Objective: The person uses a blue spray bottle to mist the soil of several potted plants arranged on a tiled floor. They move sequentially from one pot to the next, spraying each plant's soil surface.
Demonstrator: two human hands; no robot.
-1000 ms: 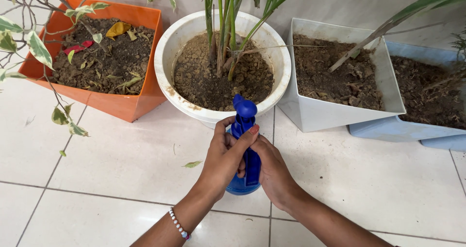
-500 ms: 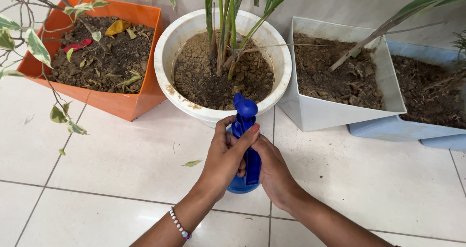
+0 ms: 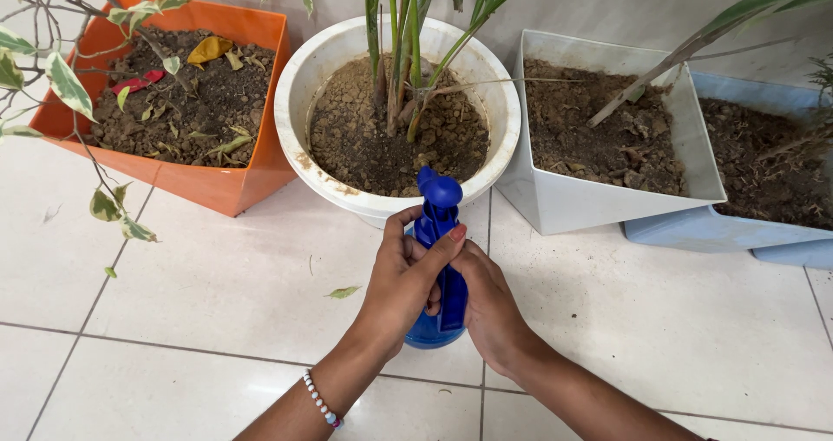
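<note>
Almost nothing has moved since the earlier frames: my two hands sit where they were, and the blue spray bottle (image 3: 436,272) has barely shifted in the centre of the frame. My left hand (image 3: 401,287) has its grip closed around the bottle's neck and sprayer head, the thumb laid across the front. My right hand (image 3: 488,307) is closed on the bottle's right side, fingers tucked behind the trigger. A beaded bracelet (image 3: 319,400) circles the left wrist, lower centre.

The bottle stands upright on the white tiled floor (image 3: 217,302), its nozzle just below the rim of the round white pot (image 3: 299,137) at upper centre. That rim is the nearest edge, close above the nozzle. An orange square pot (image 3: 217,189) fills the upper left, with leafy twigs (image 3: 65,85) hanging over the left edge of the frame. A white square pot (image 3: 590,207) sits at upper right, touching a pale blue pot (image 3: 694,228) beyond it. Open floor lies to the lower left and lower right of my hands; a single fallen leaf (image 3: 344,293) rests left of them.
</note>
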